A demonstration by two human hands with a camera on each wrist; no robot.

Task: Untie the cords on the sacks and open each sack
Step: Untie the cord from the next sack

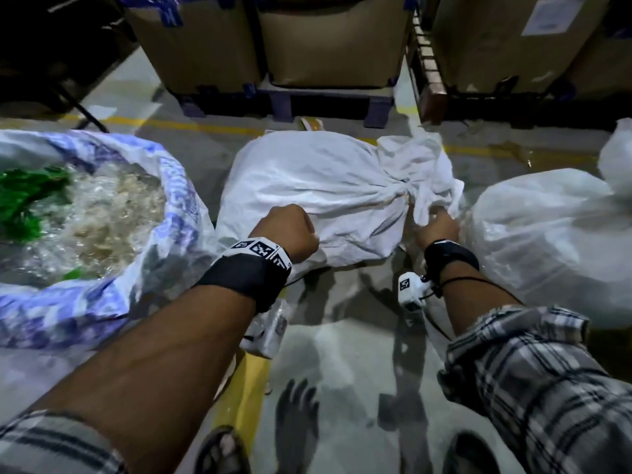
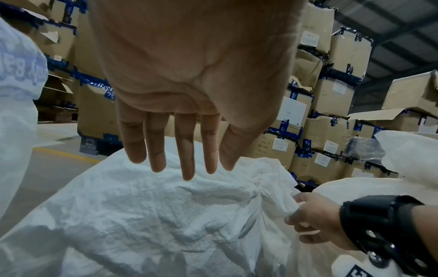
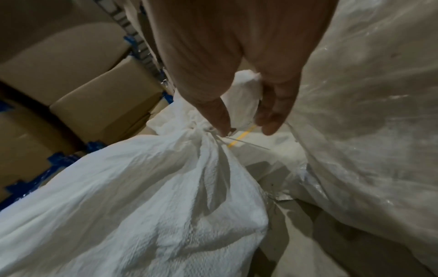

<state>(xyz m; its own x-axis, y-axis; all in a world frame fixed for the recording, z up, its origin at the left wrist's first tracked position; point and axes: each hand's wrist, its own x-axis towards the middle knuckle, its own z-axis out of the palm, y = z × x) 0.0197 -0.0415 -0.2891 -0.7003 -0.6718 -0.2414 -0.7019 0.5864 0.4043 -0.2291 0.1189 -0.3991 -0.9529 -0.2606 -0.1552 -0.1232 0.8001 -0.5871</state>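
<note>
We judge the sack [image 1: 307,186] soft and bulky, best gripped at its cinched neck [image 3: 208,131]. Our right hand [image 3: 239,105] pinches there near the thin cord [image 3: 246,145]; our left hand [image 2: 189,90] hovers, fingers straight.

Three sacks: one tied white sack [image 1: 318,186], one open printed sack [image 1: 102,213], one clear sack [image 1: 547,241].

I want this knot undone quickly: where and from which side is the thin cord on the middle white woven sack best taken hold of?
Probably at the thin cord tail that sticks out from the cinched neck of the white woven sack, pinched from the neck's right side. The sack lies with its neck toward the right hand, whose fingertips are already there; the left hand hovers open.
</note>
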